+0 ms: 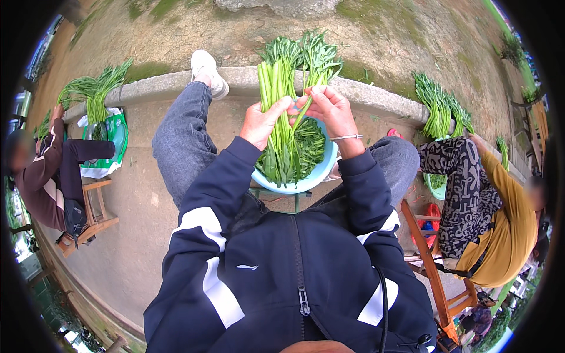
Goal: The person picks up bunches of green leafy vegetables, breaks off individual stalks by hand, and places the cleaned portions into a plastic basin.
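Observation:
A bundle of long green-stemmed leafy vegetables, likely water spinach, is gripped in my left hand, cut ends pointing away and leaves hanging toward me. My right hand pinches a single green stem between thumb and fingers, close beside the bundle. Below both hands a light blue plastic basin holds loose cut greens. Beyond my hands, two leafy bunches lie across the concrete kerb, partly hidden by the bundle and my fingers.
The concrete kerb curves across in front, with bare mossy soil behind it. At left, a person sits by greens and a green-and-white bag. At right, another person sits near more greens and a wooden chair.

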Demonstrator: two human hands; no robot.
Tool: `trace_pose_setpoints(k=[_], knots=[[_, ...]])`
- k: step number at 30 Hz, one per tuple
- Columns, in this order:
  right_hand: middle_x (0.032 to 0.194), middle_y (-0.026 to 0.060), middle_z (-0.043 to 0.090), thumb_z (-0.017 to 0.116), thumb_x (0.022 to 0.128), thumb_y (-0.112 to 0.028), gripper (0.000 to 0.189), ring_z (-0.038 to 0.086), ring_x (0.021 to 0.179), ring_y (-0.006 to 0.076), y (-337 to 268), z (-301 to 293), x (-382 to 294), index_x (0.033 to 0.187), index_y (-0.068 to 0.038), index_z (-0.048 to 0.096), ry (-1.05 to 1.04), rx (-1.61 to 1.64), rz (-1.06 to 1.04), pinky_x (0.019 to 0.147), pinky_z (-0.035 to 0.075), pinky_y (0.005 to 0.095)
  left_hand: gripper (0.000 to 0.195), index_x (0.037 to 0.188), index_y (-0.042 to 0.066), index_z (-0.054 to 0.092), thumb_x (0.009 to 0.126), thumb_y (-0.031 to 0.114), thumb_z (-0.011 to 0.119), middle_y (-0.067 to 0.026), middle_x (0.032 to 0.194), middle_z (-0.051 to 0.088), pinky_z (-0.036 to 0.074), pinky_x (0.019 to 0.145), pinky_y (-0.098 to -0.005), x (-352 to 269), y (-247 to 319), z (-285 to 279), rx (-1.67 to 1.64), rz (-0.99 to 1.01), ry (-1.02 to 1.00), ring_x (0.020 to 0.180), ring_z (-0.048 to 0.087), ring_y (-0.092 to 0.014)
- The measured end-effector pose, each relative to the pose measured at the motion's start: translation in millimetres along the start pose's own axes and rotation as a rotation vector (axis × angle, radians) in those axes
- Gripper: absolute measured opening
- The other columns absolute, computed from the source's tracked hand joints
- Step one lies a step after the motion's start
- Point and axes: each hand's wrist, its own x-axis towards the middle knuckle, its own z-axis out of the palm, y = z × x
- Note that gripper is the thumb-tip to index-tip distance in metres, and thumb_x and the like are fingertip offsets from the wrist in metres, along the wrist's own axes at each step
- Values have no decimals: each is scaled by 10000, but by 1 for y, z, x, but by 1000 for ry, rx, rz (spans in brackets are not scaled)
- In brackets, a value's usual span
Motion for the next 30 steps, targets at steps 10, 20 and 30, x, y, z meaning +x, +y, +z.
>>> trace_pose_setpoints(k=[10,20,30], knots=[[694,-4,510,509,894,-185,162,530,559,88,-24,-29,-1,931,-32,547,316,-107,-322,505,458,230,249,884,-6,575,822,231,618,-65,678,563,494,512,-283,-5,16,-10,-69,89,82,549,574,-155],[730,-32,568,717,732,-131,265,516,664,41,-9,16,-27,960,-43,616,-70,-316,-195,588,435,188,230,886,-7,595,828,215,615,-57,705,575,470,488,-258,-10,14,-10,20,107,52,535,553,-125],[651,80,617,658,771,-186,138,578,572,161,7,16,-21,850,-74,660,-13,-735,-315,552,445,282,231,849,-12,593,794,203,658,-80,685,612,469,453,-236,-11,28,-30,237,185,172,517,571,-117]])
